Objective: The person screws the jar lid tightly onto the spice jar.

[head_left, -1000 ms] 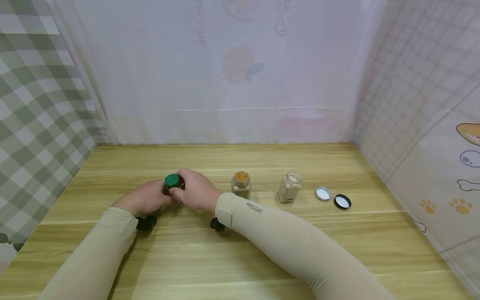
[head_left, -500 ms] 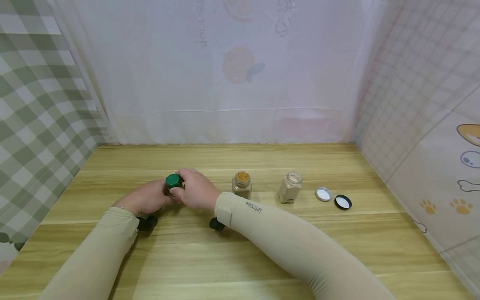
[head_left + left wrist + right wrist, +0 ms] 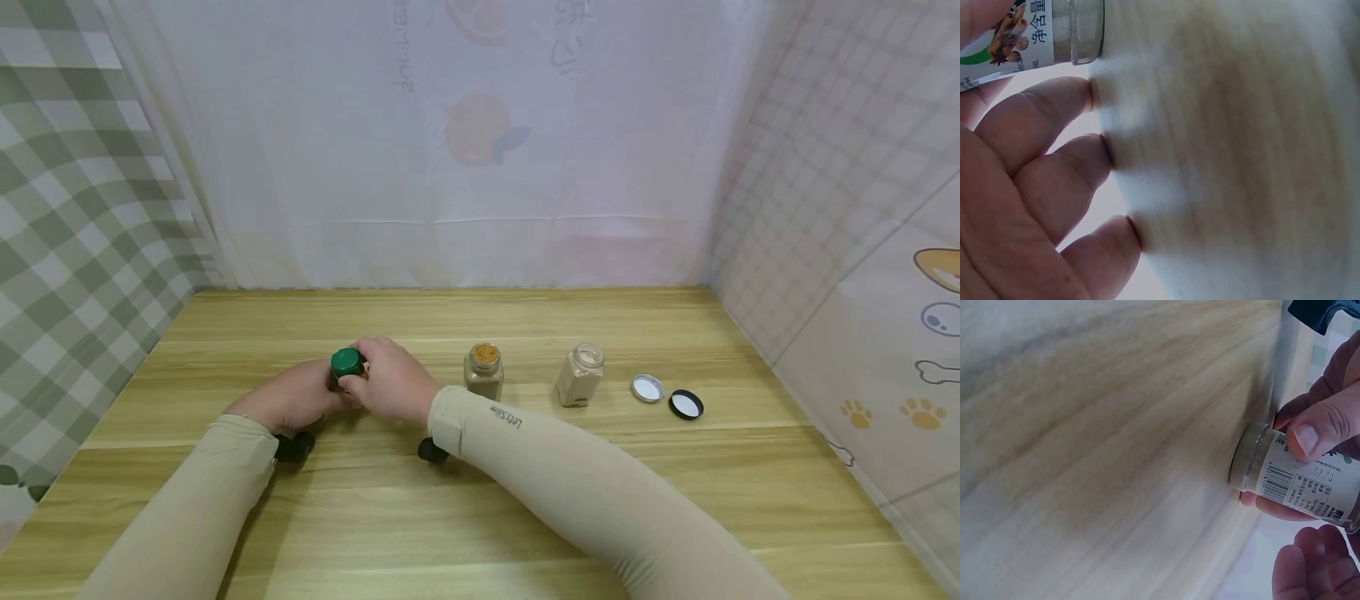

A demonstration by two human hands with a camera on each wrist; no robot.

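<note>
A clear spice jar (image 3: 1310, 484) with a printed label and a green lid (image 3: 347, 361) stands upright on the table at the left. My left hand (image 3: 296, 396) grips its body, and the thumb (image 3: 1322, 428) presses on the label in the right wrist view. Its other fingertips (image 3: 1079, 162) rest at the tabletop beside the jar's base in the left wrist view. From the right, my right hand (image 3: 393, 379) reaches over and pinches the lid between thumb and fingers. Its loosely curled fingers (image 3: 1316, 562) appear below the jar in the right wrist view.
An open jar (image 3: 484, 371) filled with orange-brown spice stands right of the hands, close behind the right forearm. Farther right is another open jar (image 3: 580, 379) of pale powder. Two upturned lids, one silver-rimmed (image 3: 647, 387) and one black-rimmed (image 3: 686, 404), lie beyond it.
</note>
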